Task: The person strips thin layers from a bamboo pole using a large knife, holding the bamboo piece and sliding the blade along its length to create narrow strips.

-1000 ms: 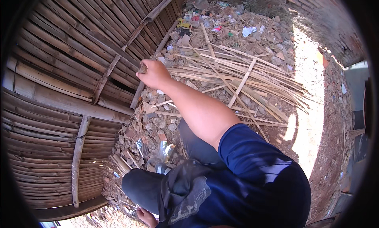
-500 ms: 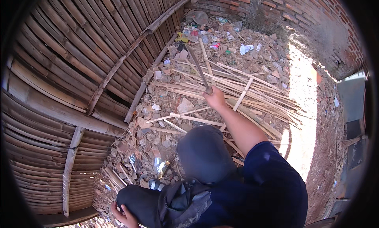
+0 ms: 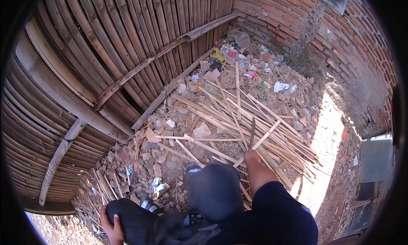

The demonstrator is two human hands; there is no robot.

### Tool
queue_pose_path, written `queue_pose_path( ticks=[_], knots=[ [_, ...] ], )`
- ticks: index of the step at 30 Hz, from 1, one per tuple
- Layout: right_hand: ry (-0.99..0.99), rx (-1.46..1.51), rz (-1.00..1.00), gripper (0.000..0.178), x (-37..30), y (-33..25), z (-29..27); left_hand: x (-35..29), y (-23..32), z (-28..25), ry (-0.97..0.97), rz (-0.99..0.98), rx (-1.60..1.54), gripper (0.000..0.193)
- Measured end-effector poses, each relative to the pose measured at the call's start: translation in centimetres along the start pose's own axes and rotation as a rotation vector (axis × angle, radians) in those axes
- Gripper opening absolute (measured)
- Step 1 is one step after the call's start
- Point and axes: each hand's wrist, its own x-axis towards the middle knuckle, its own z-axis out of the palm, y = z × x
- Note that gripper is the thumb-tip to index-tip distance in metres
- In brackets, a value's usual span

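Note:
My right hand (image 3: 251, 156) is closed round the near end of a machete (image 3: 253, 133), whose dark narrow blade points away from me. It is just over the near side of a loose pile of split bamboo strips (image 3: 221, 114). Some pale strips cross close to the hand, and whether it touches one I cannot tell. At the lower left my left hand (image 3: 113, 229) rests against my dark-trousered knee (image 3: 129, 221), its thumb and fingers apart and nothing in it.
A bamboo-slat wall (image 3: 127, 37) with a pole rail rises on the left, and a brick wall (image 3: 293, 22) at the back. Stones and rubble (image 3: 170, 153) cover the ground, with scraps of litter (image 3: 250, 75) at the far end. Sunlit earth (image 3: 325, 130) runs along the right.
My right hand has come nearer to me and to the right, bringing the machete down from its raised, left-leaning position over the strips. My left hand stays on the knee. The view has shifted.

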Motion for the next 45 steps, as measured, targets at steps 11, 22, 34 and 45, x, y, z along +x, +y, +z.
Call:
queue_pose_path(
  ticks=[11, 22, 34, 45],
  knots=[
    [0.006, -0.082, -0.101, 0.049, -0.8, -1.0, -1.8, 0.2, 2.3, -0.1, 0.029, -0.019, 0.034, 0.059],
    [0.139, -0.071, -0.149, 0.045, -1.9, -2.6, -5.0, 1.8, 3.7, -0.7, -0.005, -0.001, 0.004, 0.055],
    [0.219, -0.056, -0.617, 0.036, -5.3, -8.1, -11.5, 13.0, 17.0, 1.2, -0.041, 0.512, -0.271, 0.043],
    [0.164, -0.27, -1.157, 0.024, -14.4, -18.1, -16.5, 16.1, 11.6, 8.7, 0.184, 0.498, -0.27, 0.055]
  ],
)
